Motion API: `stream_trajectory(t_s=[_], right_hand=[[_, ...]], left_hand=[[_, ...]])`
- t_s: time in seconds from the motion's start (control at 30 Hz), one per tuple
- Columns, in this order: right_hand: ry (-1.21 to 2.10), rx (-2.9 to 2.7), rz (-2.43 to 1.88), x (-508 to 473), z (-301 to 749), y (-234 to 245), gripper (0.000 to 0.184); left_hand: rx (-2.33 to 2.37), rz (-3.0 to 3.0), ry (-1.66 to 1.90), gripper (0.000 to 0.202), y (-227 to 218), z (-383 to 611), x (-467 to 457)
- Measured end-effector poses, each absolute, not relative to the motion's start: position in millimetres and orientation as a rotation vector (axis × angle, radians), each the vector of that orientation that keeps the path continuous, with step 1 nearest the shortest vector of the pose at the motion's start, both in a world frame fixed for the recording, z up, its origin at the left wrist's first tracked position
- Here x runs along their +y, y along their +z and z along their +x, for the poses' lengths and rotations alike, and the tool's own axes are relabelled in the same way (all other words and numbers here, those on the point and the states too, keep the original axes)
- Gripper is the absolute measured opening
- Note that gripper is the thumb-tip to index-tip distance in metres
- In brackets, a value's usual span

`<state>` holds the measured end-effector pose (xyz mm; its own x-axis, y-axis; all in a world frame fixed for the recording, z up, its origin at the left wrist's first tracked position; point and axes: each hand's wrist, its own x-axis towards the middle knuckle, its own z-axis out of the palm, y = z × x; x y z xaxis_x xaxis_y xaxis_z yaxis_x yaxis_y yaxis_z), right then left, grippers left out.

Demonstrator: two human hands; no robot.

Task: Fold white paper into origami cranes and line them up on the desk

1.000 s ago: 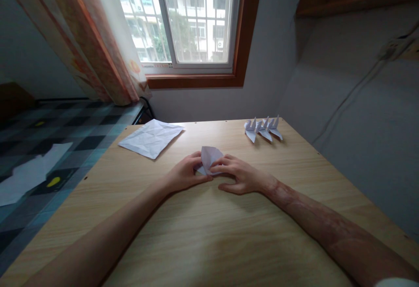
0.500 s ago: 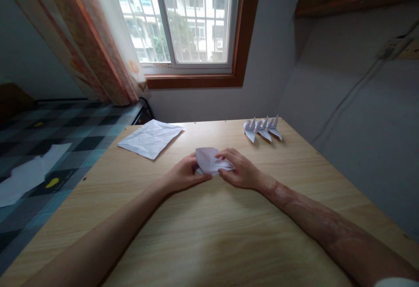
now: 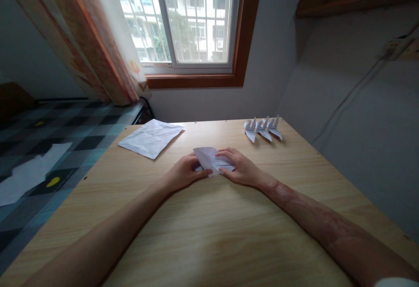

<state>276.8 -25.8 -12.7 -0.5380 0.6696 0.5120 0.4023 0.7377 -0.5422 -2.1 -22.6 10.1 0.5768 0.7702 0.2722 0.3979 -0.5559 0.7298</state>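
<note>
Between my hands, on the wooden table [image 3: 209, 226], is a partly folded sheet of white paper [image 3: 207, 158] with a flap standing up. My left hand [image 3: 188, 171] grips its left side, the thumb along the near edge and the other fingers partly hidden behind the paper. On the right side my right hand [image 3: 240, 169] holds the paper, thumb at the near edge and fingers bent over the top. Behind to the left lies a creased square of white paper [image 3: 151, 138]. At the back right stand three folded paper birds [image 3: 262, 129] in a row.
A bed with a checked cover [image 3: 94, 125] stands left of the table, with torn white paper [image 3: 32, 171] on it. Behind the table are a window [image 3: 199, 20] and a curtain [image 3: 108, 46]. A cable [image 3: 350, 90] runs down the right wall, near a wooden shelf [image 3: 356, 3].
The raised flap of the folded paper has opened out and tilted a little to the left, its near end now pointed. Both hands stay nearly in place.
</note>
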Motion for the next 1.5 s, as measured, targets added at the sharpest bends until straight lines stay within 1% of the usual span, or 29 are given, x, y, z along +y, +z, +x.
stream_trajectory(t_s=[0.1,0.2,0.27,0.4,0.43,0.47,0.6,0.67,0.7,0.77,0.9,0.93,0.97,1.03,1.2,1.27,1.33,1.5], right_hand=[[0.386,-2.267,-0.802,-26,277,-12,0.029],[0.38,-2.29,-0.813,-28,277,-11,0.022],[0.399,-2.273,-0.818,-29,277,-9,0.026],[0.389,-2.192,-0.828,-29,275,-8,0.053],[0.382,-2.191,-0.832,-29,275,-9,0.053],[0.374,-2.199,-0.834,-28,275,-10,0.05],[0.368,-2.238,-0.824,-24,275,-14,0.022],[0.377,-2.242,-0.822,-23,275,-14,0.015],[0.384,-2.245,-0.823,-23,275,-14,0.016],[0.4,-2.239,-0.832,-24,276,-13,0.025],[0.444,-2.188,-0.852,-29,276,-11,0.066],[0.462,-2.172,-0.843,-30,277,-12,0.073],[0.483,-2.152,-0.834,-30,277,-12,0.075],[0.53,-2.1,-0.822,-29,277,-14,0.067],[0.557,-2.027,-0.874,-27,276,-12,0.024],[0.539,-2.078,-0.882,-28,275,-9,0.011],[0.535,-2.123,-0.856,-31,275,-6,0.009],[0.513,-2.196,-0.748,-39,273,-1,0.018]], left_hand=[[0.915,2.159,0.803,0.03,13,-1,-25],[0.893,2.104,0.81,0.035,16,1,-27],[0.886,2.078,0.802,0.036,17,2,-28],[0.894,2.09,0.798,0.038,16,2,-29],[0.89,2.102,0.804,0.038,16,2,-29],[0.89,2.115,0.81,0.037,15,2,-29],[0.94,2.112,0.786,0.032,12,2,-28],[0.952,2.094,0.794,0.026,9,2,-28],[0.949,2.097,0.805,0.024,8,1,-27],[0.955,2.124,0.825,0.019,6,0,-26],[1.025,2.113,0.845,0.016,7,-2,-26],[1.041,2.104,0.849,0.015,8,-2,-26],[1.049,2.097,0.852,0.014,9,-2,-26],[1.025,2.081,0.864,0.017,10,-2,-27],[0.875,1.962,0.877,0.024,11,1,-27],[0.9,1.952,0.867,0.027,12,2,-27],[0.964,1.961,0.864,0.03,14,3,-28],[1.123,1.992,0.877,0.041,17,3,-29]])
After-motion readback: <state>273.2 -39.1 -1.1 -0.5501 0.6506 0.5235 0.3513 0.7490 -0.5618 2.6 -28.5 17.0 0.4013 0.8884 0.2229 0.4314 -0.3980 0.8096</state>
